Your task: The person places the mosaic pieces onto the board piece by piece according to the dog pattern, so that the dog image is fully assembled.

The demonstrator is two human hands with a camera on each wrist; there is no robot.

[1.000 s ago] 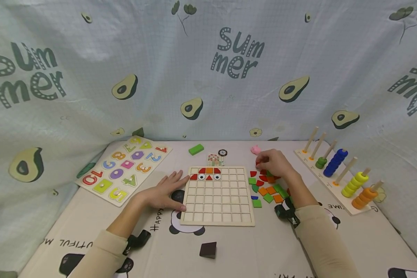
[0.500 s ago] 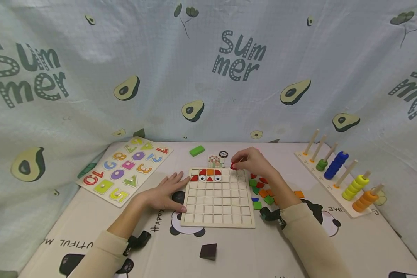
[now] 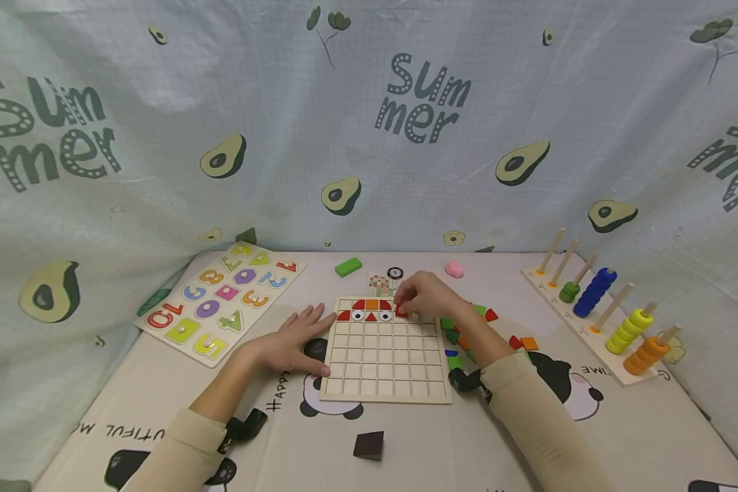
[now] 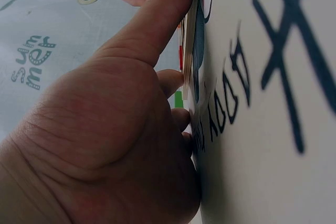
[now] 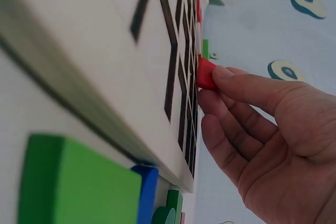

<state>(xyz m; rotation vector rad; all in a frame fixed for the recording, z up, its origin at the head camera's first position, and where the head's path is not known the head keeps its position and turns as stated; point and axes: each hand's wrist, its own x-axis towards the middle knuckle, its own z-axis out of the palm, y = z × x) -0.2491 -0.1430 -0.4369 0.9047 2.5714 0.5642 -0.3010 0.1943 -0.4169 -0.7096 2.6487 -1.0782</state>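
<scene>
A square wooden grid board (image 3: 384,372) lies on the patterned cloth. In its top two rows sit red pieces, an orange square (image 3: 372,304) and two eye tiles (image 3: 357,315). My right hand (image 3: 429,295) pinches a red quarter-round-looking piece (image 5: 206,74) between thumb and forefinger, low over the second row, just right of the right eye tile. Fingers spread, my left hand (image 3: 292,343) rests beside the board, its thumb (image 4: 173,3) and fingertips at the left edge. The right forearm partly hides a scatter of loose green, red, orange and blue pieces (image 3: 455,363).
At left lies a number-and-shape puzzle board (image 3: 187,355); at right stands a peg counting rack (image 3: 621,369) with coloured rings. Behind the grid are a green block (image 3: 348,266), a picture card (image 3: 379,285), a round black-and-white piece (image 3: 395,272) and a pink figure (image 3: 454,269). A dark wedge (image 3: 369,445) sits in front.
My right hand has carried the red piece left from the loose pile, over the board's top right, to the second row. The left hand stays at the board's edge.
</scene>
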